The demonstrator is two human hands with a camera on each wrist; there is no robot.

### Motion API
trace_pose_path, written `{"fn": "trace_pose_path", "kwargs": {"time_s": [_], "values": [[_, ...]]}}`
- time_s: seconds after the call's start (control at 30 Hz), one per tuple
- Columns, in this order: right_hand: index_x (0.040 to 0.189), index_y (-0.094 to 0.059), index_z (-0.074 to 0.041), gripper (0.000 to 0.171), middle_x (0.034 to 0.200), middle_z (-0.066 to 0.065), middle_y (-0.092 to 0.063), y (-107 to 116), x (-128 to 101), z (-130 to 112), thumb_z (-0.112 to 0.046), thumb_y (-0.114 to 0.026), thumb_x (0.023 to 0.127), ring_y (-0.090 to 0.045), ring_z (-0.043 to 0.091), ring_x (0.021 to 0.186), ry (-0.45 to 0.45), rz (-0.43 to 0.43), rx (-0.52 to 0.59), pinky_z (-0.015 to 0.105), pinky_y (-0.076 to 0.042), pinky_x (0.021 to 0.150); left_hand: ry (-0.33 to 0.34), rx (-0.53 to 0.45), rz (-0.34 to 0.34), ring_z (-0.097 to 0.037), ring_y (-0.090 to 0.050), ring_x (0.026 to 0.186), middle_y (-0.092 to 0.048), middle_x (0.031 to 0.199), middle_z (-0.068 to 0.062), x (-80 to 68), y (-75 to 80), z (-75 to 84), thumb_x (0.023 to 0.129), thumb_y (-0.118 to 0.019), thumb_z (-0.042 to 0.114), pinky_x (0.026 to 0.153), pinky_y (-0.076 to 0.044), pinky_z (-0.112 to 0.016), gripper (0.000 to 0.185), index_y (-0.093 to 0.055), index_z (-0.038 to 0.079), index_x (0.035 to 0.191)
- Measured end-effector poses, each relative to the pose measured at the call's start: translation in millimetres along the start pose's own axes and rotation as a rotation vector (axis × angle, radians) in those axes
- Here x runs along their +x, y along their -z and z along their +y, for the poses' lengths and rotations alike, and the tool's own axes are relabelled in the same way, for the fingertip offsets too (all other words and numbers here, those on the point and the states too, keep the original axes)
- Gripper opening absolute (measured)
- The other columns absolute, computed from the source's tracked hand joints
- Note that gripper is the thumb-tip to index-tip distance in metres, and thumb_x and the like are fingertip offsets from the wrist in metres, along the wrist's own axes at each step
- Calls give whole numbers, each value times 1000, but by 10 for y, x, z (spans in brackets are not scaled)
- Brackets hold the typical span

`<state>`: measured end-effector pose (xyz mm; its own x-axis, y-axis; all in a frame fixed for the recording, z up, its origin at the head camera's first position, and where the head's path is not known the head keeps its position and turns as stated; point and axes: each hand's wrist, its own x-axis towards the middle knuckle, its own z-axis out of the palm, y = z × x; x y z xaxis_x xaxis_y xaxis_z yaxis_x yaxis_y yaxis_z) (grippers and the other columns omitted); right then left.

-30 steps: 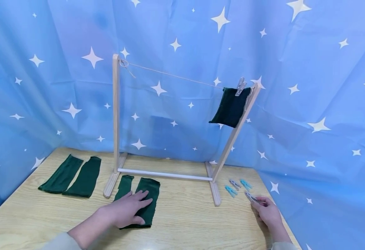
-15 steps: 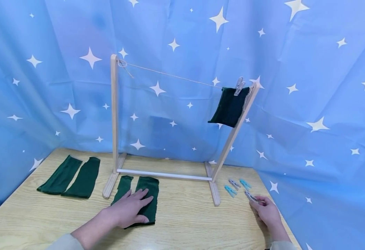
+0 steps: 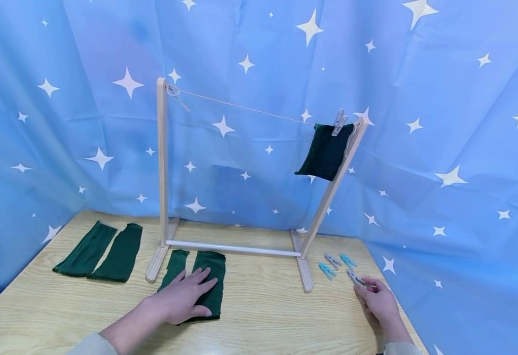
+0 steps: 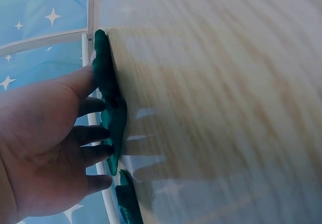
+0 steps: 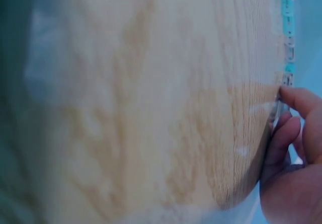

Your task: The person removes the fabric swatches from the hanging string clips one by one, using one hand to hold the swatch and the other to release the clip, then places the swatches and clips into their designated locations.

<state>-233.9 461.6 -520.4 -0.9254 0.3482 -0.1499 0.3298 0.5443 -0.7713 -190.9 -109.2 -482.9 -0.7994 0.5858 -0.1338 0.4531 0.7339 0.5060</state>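
With fingers spread, my left hand rests on a dark green cloth piece lying flat on the table. A narrower green strip shows beside it, partly hidden under the hand. In the left wrist view, the fingertips touch the cloth from above. Over at the table's right side, my right hand pinches the near end of a greyish clear clothespin between thumb and fingers. Just beyond it lie two blue clothespins and another greyish clothespin.
A wooden stand with a string tied across its posts stands at the back. A green cloth hangs near its right post, held by a clear clothespin. Two more green cloths lie at the left. A starry blue curtain closes off the back.
The near end of the cloth under my left hand has shifted slightly to the right, along with the thumb. My right hand stays at the clothespin.
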Motion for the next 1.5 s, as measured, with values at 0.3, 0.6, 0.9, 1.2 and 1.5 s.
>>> {"fn": "trace_pose_path", "kwargs": {"time_s": [0.3, 0.6, 0.9, 1.2, 1.5], "values": [[150, -52, 4, 66, 109, 7, -58, 8, -10, -3, -34, -75, 102, -57, 16, 71, -5, -14, 4, 31, -54, 58, -11, -27, -6, -46, -30, 166, -35, 177, -22, -16, 18, -13, 103, -76, 41, 130, -22, -76, 73, -51, 12, 165], [150, -53, 4, 64, 107, 6, -57, -5, -9, 7, -34, -74, 102, -55, 14, 68, 3, -4, -9, 31, -54, 57, -16, -41, -18, -45, -28, 167, -33, 178, -21, -35, 27, -50, 103, -76, 42, 131, -20, -76, 73, -50, 14, 166], [158, -47, 3, 75, 131, 23, -59, 20, -35, -11, -39, -76, 102, -60, 16, 84, -8, -20, -5, 32, -56, 63, -42, -99, 21, -47, -31, 165, -34, 177, -24, -60, 62, -52, 105, -73, 42, 128, -21, -78, 72, -49, 11, 166], [163, -42, 2, 67, 110, -7, -66, 176, -191, -183, -34, -66, 111, -65, 6, 82, 16, 27, 102, 28, -60, 67, -94, -150, 223, -44, -54, 152, -53, 166, -19, -19, 190, 67, 115, -58, 40, 118, -49, -65, 53, -59, 10, 159], [157, -52, -3, 60, 102, -22, -61, 348, -422, -667, -39, -67, 112, -66, 4, 84, 167, 28, 126, 28, -60, 67, -157, -161, 391, -33, -64, 143, -67, 154, -7, 1, 368, 284, 117, -55, 41, 113, -56, -56, 46, -65, 15, 153]]}}
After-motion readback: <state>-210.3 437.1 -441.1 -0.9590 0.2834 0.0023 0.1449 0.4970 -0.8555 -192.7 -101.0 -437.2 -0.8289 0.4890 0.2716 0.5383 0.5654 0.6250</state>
